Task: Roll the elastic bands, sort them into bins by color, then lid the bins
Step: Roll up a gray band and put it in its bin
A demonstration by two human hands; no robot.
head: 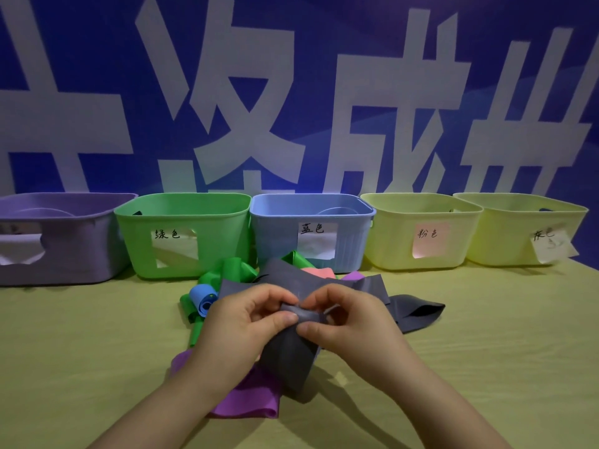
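Both hands were on the grey elastic band [288, 351], about mid-table [486, 335]. The left hand [240, 322] had its top edge pinched between thumb and curled fingers. The right hand [353, 322] pinched it the same way just beside it, thumbs nearly touching. The bit between them looked folded over into a small tight roll. The rest of the band hung down toward the person and lay over a purple band [249, 396], which was flat on the yellow-green cloth under the left wrist.

Behind the hands was the pile:
- a twisted green band [233, 270]
- a blue band [204, 299] rolled up on the left
- a bit of pink band [319, 273]
- more grey material [418, 311] trailing off to the right

Honestly couldn't tell if that grey bit was the same band or another one.

Along the back, five open-topped bins stood in a row: purple bin [81, 254], green bin [136, 241], blue bin [275, 234], then a yellow bin with a pink label [389, 241] and a far-right yellow bin [505, 238] whose white note sat crooked. Behind them hung a blue backdrop [97, 43] with huge white characters.
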